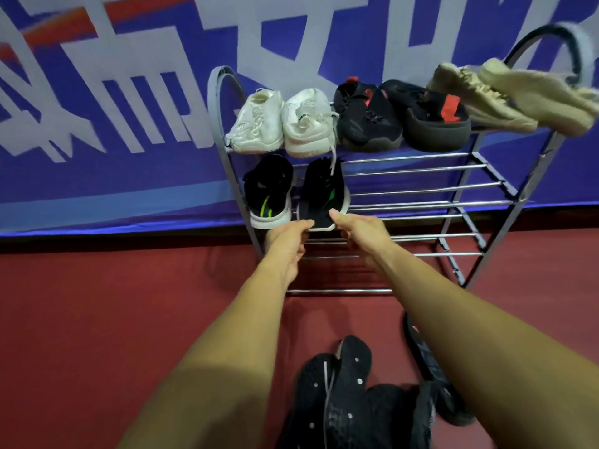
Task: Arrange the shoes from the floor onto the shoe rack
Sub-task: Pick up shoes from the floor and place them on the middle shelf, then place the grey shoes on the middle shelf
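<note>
A metal shoe rack [418,189] stands against a blue banner. Its top shelf carries a white pair [282,121], a black pair with red tongues [398,116] and a beige pair [492,95]. On the second shelf at the left sit two black shoes with green stripes, one [269,192] resting alone. The other [321,192] is held at its near end: my left hand [287,243] pinches it from the left, and my right hand [359,233] grips it from the right with the thumb on top. Black shoes [350,393] lie on the floor below my arms.
The floor is red carpet [113,303]. The right part of the second shelf and the lower rails [405,254] carry nothing. One black shoe [428,354] lies sole-up under my right forearm. A white lace from the top shelf hangs over the held shoe.
</note>
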